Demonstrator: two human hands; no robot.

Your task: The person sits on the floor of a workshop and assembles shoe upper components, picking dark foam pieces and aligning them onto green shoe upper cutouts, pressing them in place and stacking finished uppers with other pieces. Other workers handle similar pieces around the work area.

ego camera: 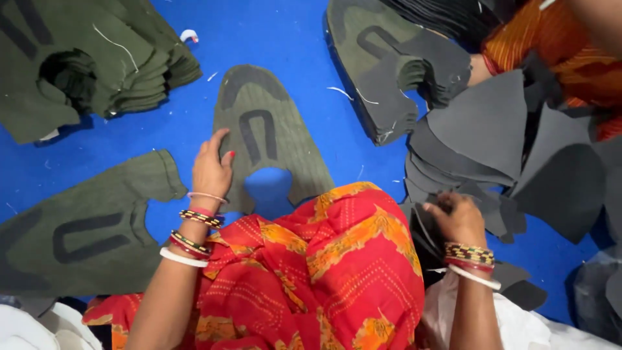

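Note:
My left hand [212, 170] rests flat on the edge of an olive-green fabric shoe-upper piece [269, 133] with a dark U-shaped mark, lying on the blue surface [272, 39]. Its fingers are apart and hold nothing. My right hand [459, 218] is curled on a dark grey foam piece [427, 227] at the edge of a pile of similar grey pieces [483, 129]. Both wrists wear several bangles. Red and orange patterned cloth [324, 272] covers my lap between the arms.
A stack of olive pieces [97, 65] lies at the top left, another olive piece [84, 227] at the left, and a stack [389, 71] at the top centre. Another person in orange cloth [557, 52] sits at the top right. White cloth [39, 327] lies at the bottom.

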